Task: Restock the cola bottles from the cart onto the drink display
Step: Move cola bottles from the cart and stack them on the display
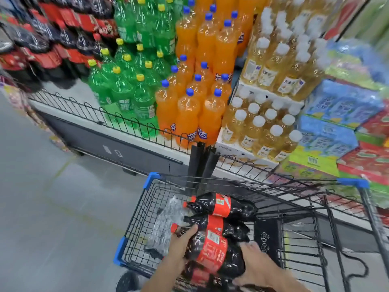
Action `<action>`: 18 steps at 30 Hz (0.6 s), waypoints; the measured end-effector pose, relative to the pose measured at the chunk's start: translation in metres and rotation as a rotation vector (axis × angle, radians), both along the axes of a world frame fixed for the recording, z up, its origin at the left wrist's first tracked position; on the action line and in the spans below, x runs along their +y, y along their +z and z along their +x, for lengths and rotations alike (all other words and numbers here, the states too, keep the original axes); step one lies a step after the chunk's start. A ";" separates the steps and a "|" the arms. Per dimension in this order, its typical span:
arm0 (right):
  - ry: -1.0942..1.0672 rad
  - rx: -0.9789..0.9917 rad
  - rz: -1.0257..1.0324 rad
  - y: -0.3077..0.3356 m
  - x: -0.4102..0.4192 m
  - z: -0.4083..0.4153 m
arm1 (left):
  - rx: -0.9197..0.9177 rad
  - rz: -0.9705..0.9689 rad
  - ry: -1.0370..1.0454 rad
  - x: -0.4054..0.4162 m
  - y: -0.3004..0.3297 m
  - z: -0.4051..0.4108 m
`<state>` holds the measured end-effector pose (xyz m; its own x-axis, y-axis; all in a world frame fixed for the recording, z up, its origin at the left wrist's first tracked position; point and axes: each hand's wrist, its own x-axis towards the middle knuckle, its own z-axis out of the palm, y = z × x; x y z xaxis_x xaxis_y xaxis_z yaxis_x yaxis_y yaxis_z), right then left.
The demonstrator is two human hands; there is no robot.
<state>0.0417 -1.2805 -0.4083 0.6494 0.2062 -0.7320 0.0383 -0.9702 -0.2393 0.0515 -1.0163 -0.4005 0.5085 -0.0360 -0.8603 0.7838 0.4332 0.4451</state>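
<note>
Both hands reach into the cart (134, 209): the left hand (181, 242) clasps a cola bottle (212, 249) at its neck, the right hand (255, 264) grasps its base, near the cart's rear edge.

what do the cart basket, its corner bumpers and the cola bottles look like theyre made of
Cart basket: thin dark wire grid, probably coated metal.
Corner bumpers: solid blue with a smooth moulded look, likely plastic.
Cola bottles: glossy clear plastic by the highlights, dark drink inside, red wrap labels, red caps.
</note>
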 end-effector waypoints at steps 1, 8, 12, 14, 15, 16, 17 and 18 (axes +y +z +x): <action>0.029 -0.037 -0.006 0.008 0.008 0.011 | -0.019 0.001 -0.015 0.011 0.009 0.009; 0.055 -0.253 -0.047 0.086 0.138 0.096 | -0.273 -0.001 0.015 0.140 0.060 0.087; 0.075 -0.369 -0.019 0.124 0.235 0.142 | -0.368 -0.058 0.003 0.241 0.083 0.130; 0.096 -0.403 -0.010 0.140 0.285 0.166 | -0.398 -0.011 -0.008 0.297 0.094 0.151; 0.109 -0.412 -0.016 0.147 0.311 0.179 | -0.420 0.002 -0.022 0.325 0.100 0.161; 0.124 -0.419 -0.021 0.154 0.336 0.192 | -0.445 0.004 -0.030 0.352 0.100 0.172; 0.139 -0.423 -0.018 0.159 0.360 0.206 | -0.464 0.002 -0.033 0.377 0.107 0.182; 0.154 -0.429 -0.005 0.163 0.383 0.221 | -0.483 -0.001 -0.024 0.401 0.114 0.192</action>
